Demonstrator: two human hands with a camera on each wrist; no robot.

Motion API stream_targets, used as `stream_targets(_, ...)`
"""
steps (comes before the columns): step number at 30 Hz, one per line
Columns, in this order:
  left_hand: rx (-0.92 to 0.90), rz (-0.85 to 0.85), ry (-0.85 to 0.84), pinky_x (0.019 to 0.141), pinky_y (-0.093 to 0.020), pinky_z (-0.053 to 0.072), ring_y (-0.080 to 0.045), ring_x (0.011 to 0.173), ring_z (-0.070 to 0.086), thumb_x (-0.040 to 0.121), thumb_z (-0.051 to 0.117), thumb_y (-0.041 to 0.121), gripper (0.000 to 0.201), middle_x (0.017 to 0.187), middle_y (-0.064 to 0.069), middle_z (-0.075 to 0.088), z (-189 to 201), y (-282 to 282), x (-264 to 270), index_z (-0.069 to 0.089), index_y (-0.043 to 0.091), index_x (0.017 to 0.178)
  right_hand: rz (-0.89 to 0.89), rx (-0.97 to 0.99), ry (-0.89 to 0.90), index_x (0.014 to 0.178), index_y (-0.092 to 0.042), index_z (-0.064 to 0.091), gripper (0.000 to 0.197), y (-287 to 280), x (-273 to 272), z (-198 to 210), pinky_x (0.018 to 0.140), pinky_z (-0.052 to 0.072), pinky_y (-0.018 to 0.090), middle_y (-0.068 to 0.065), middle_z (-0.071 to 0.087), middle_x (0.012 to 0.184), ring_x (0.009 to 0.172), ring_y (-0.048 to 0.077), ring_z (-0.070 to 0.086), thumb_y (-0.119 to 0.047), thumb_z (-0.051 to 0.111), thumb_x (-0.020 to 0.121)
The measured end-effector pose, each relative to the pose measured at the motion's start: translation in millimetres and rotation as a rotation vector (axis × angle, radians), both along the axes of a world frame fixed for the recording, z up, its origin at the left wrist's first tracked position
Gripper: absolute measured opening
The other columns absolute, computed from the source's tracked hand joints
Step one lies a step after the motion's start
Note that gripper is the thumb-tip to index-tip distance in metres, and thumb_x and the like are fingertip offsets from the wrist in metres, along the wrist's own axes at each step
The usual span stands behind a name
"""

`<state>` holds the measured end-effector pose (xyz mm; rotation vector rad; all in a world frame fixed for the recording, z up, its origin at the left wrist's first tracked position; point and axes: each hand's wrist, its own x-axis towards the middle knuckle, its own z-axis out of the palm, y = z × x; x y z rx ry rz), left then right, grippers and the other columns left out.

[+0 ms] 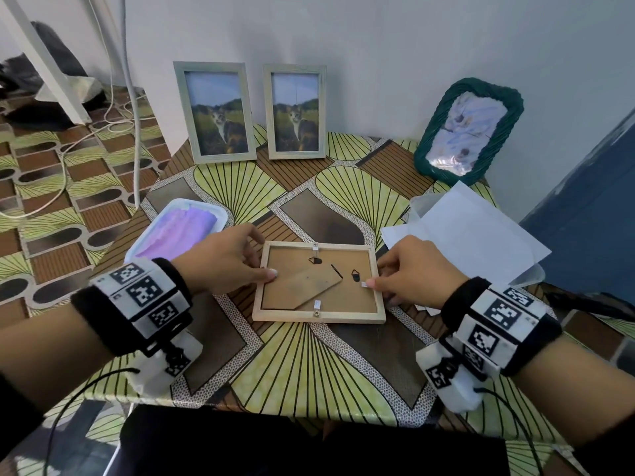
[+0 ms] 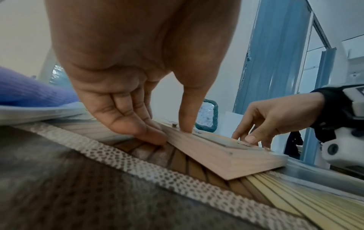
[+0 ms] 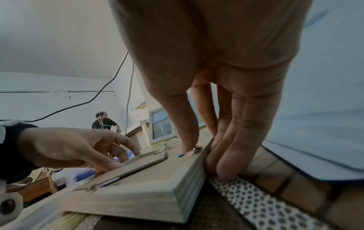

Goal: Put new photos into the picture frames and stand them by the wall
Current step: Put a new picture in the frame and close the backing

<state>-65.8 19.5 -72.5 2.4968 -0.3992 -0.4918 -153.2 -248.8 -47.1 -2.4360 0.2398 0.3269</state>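
Wood frame [image 1: 319,286] lies face-down mid-table, your left hand [image 1: 223,259] and right hand [image 1: 417,271] pinching its side edges, thumbs at clips; three frames already at wall edge, this one left.

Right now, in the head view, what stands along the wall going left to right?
Grey frame with a cat photo → second grey frame with the same cat photo → green woven frame, leaning tilted.
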Motion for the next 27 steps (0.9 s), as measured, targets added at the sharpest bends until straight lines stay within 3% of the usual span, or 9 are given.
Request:
stream_targets(4,-0.006,0.015,0.022,0.07,-0.028,0.052,-0.005,0.066,0.064,0.074,0.083,0.04,0.053,0.077,0.007,0.071,-1.4,-3.3,5.4,0.05,0.025,0.112,0.008,0.013,0.027,0.1,-0.006,0.075,0.024,-3.4,5.4,-3.3,0.059,0.061,0.03,0.003,0.07,0.074,0.054,0.012,0.069,-0.019,0.079,0.081)
stream_targets(8,-0.012,-0.002,0.012,0.081,-0.035,0.054,-0.006,0.069,0.065,0.071,0.084,0.042,0.053,0.078,0.007,0.071,-1.9,-1.0,7.9,0.053,0.028,0.112,0.031,-0.009,0.027,0.097,-0.007,0.075,0.021,-4.5,9.0,-6.4,0.058,0.061,0.029,-0.002,0.066,0.064,0.053,0.011,0.069,-0.02,0.079,0.081)
stream_targets(12,-0.039,-0.025,0.02,0.079,-0.035,0.053,-0.003,0.062,0.063,0.071,0.085,0.039,0.05,0.076,0.005,0.072,-2.6,0.7,8.8,0.054,0.026,0.107,0.055,-0.086,0.006,0.091,-0.006,0.07,0.026,-2.9,12.1,-6.7,0.057,0.061,0.032,0.005,0.071,0.072,0.052,0.015,0.069,-0.024,0.082,0.078)
stream_targets(16,-0.042,-0.038,0.029,0.078,-0.037,0.055,-0.007,0.061,0.065,0.071,0.086,0.036,0.047,0.074,0.003,0.072,-3.2,-0.7,11.1,0.053,0.027,0.103,-0.003,-0.026,0.06,0.09,0.001,0.065,0.03,-2.8,18.4,-6.0,0.059,0.062,0.037,0.013,0.072,0.072,0.052,0.021,0.07,-0.015,0.085,0.074)
stream_targets(22,0.006,-0.062,-0.022,0.068,-0.029,0.053,0.001,0.054,0.06,0.072,0.085,0.037,0.046,0.072,0.004,0.071,-4.8,-1.8,12.5,0.051,0.027,0.101,-0.048,0.005,0.114,0.087,0.0,0.062,0.03,-0.2,24.3,-3.0,0.059,0.062,0.04,0.018,0.071,0.07,0.054,0.027,0.071,-0.01,0.085,0.073)
stream_targets(27,0.051,-0.057,-0.016,0.063,-0.023,0.049,0.004,0.057,0.061,0.072,0.085,0.039,0.045,0.07,0.006,0.072,-2.2,-4.0,12.7,0.05,0.029,0.099,-0.025,0.038,0.093,0.092,-0.002,0.063,0.027,-2.3,15.0,-2.5,0.062,0.062,0.041,0.013,0.07,0.077,0.059,0.024,0.072,-0.015,0.082,0.077)
